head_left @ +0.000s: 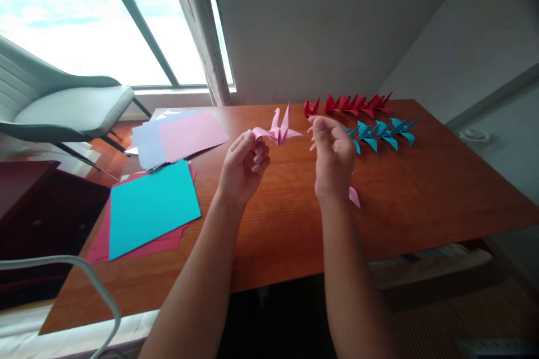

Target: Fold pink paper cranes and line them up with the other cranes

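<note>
A pink paper crane (279,133) hangs over the middle of the table, one curved wing pinched between the thumb and fingers of my left hand (246,165). Its neck and tail point upward. Just right of it, apart from the crane, is my right hand (334,157). That hand's fingers are loosely bent and spread, and I see nothing in them. Behind my right wrist, another pink folded paper piece (354,197) lies partly hidden on the wooden table (278,224).
Red paper cranes (357,104) form a row at the back right, with blue cranes (387,133) in front. On the left lie blue sheets (154,210) over red ones (99,241), and pink sheets (193,134) with lavender ones (147,143). A chair (76,104) stands by the window.
</note>
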`<state>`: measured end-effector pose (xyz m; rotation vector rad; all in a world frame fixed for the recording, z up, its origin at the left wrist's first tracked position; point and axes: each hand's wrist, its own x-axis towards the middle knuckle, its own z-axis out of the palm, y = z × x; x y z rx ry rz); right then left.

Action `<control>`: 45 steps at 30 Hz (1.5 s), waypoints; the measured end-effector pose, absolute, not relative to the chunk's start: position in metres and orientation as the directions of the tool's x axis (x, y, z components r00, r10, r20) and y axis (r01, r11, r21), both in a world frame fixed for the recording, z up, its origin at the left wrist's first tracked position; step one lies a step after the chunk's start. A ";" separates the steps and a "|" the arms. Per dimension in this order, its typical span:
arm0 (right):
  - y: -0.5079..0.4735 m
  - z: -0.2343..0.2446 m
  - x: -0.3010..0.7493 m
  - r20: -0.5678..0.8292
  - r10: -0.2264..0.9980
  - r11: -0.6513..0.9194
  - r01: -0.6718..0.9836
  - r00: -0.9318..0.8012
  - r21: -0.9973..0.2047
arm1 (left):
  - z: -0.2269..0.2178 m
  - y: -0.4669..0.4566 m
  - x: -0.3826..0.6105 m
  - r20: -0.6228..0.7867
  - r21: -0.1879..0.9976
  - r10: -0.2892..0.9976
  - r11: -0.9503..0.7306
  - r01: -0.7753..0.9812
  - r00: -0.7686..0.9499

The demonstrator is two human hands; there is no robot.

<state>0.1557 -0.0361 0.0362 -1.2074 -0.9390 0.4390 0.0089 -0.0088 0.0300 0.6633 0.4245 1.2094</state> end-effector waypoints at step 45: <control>-0.105 -0.008 0.407 0.186 0.978 0.088 0.631 0.090 -0.771 | 0.018 -0.011 0.027 -0.120 0.986 0.903 0.156 -0.053 0.412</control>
